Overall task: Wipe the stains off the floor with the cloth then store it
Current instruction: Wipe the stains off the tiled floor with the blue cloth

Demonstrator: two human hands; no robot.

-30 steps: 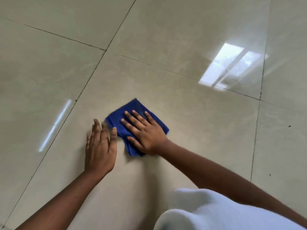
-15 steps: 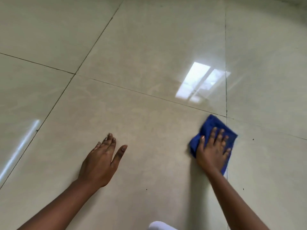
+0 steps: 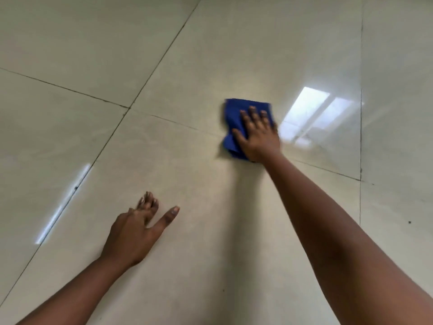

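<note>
A folded blue cloth (image 3: 234,118) lies flat on the glossy beige tiled floor (image 3: 187,174), far out in front of me on a grout line. My right hand (image 3: 257,137) presses down on it with the arm stretched out and the fingers spread across the cloth. My left hand (image 3: 138,228) rests on the floor nearer to me and to the left, fingers apart, holding nothing. A few small dark specks (image 3: 409,222) mark the tile at the right.
Dark grout lines cross the floor. A bright window reflection (image 3: 314,113) shines just right of the cloth, and a thin light streak (image 3: 63,205) lies at the left. Nothing else stands on the tiles in view.
My right hand slid the cloth from beside my left hand out to the right, then forward and away from me. My left hand stayed planted on the floor.
</note>
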